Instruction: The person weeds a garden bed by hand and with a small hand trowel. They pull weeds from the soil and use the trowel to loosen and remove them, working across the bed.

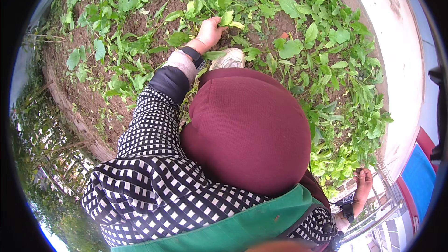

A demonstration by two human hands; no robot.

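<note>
Many plants (338,36) stand rooted in the bed (72,91), so much looks left. Just beyond the shoe (228,59), the left hand (210,33) pinches one leaf (227,18); the right hand (363,184) curls, its contents unclear.

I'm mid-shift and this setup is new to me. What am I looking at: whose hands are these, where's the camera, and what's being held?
There's no robot here, just a person with two bare hands. The one picture comes from a wide camera worn on the head, looking down, so straight edges bend near the rim.

The big dark red shape is the person's trousers, with a pale shoe beyond. Below lies a green garment. Leafy plants grow across brown soil.

The left hand, at the top, seems to pinch a pale leaf. The right hand, at lower right, has curled fingers near more leaves; I can't tell whether it holds anything.
</note>
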